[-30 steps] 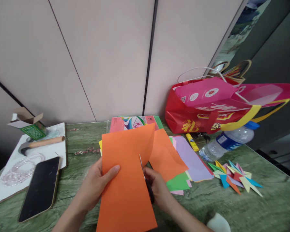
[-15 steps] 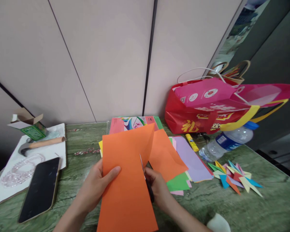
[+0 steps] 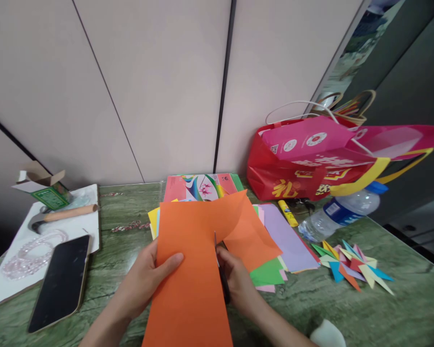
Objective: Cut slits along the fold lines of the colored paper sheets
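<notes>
Though narrow, left grip [image 3: 144,275] on paper [image 3: 191,289]

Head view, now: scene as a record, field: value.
left hand: grips orange sheet, thumb on front
right hand: holds scissors, blade at sheet's right side
table: green
table left: phone, wooden-handled tool, green box
table right: red bag, bottle, yellow tube, folded paper
</notes>
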{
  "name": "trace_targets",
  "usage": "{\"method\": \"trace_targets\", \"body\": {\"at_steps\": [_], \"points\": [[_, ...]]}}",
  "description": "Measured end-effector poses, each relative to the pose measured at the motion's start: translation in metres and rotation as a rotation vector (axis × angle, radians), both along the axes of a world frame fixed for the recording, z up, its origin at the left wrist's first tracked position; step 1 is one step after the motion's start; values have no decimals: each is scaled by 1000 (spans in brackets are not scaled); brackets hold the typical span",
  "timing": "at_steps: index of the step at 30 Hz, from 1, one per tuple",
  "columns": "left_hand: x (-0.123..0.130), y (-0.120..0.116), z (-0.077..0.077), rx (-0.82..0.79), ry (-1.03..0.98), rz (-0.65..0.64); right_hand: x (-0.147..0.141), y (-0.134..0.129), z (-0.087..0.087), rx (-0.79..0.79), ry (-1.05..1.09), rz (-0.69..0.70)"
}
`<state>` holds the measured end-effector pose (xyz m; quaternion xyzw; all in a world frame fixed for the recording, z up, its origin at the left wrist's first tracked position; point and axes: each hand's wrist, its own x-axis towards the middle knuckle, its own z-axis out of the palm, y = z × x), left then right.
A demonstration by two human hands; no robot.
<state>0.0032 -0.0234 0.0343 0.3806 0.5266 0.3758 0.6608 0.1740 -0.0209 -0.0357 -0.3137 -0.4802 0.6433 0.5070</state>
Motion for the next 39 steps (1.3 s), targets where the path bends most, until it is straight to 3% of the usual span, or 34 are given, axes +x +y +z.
{"method": "trace_targets", "body": {"at_steps": [39], "points": [[-1,-1,1,-9,13,2,1,1,-2,-66,12,15]]}}
